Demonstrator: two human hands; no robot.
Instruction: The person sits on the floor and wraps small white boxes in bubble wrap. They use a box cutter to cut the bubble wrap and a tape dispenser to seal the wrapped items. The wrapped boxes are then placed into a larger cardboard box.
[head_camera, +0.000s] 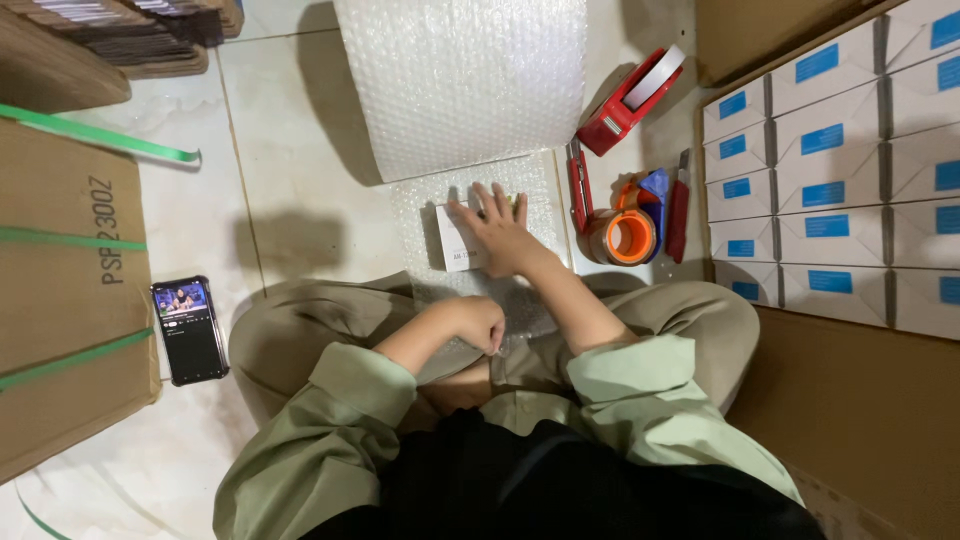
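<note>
Right hand (500, 232) is pressing flat, fingers spread, pinning the small white box (458, 243) onto the bubble wrap sheet (535, 180), while the left hand (472, 322) is pinching the sheet's near edge.

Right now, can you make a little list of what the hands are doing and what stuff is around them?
right hand: pressed flat on a small white box
left hand: curled, holding the near edge of the bubble wrap sheet
under the box: the bubble wrap sheet, spread from a big bubble wrap roll
right of the sheet: red tape dispenser, orange tape dispenser, red utility knife
far right: stacked white boxes with blue labels
left: phone on the floor
</note>
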